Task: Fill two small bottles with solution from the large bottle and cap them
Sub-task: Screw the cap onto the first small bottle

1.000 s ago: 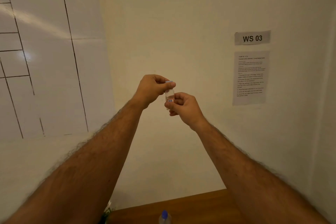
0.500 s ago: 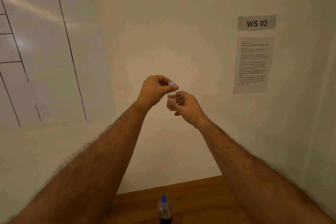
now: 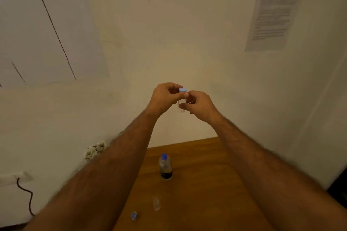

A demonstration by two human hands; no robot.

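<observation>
I hold a small clear bottle point(image 3: 181, 103) up in front of the wall, above the table. My left hand point(image 3: 165, 99) pinches its pale blue cap point(image 3: 182, 90) from the left. My right hand point(image 3: 199, 105) grips the bottle's body from the right. On the wooden table point(image 3: 202, 189) below stands the large bottle point(image 3: 165, 166) with a blue cap and a dark label. Nearer to me a second small clear bottle point(image 3: 156, 203) stands uncapped, and a loose blue cap point(image 3: 133, 215) lies to its left.
The table meets a cream wall at its far edge and right side. A printed sheet point(image 3: 272, 11) hangs on the wall at upper right. At lower left a black cable point(image 3: 28, 199) runs down the wall, and a small white flowery thing point(image 3: 94, 150) sits beside my left forearm.
The view has tilted downward, so the table, the second small bottle and the loose cap have come into sight. My hands stay on the small bottle, with little shift in grip.
</observation>
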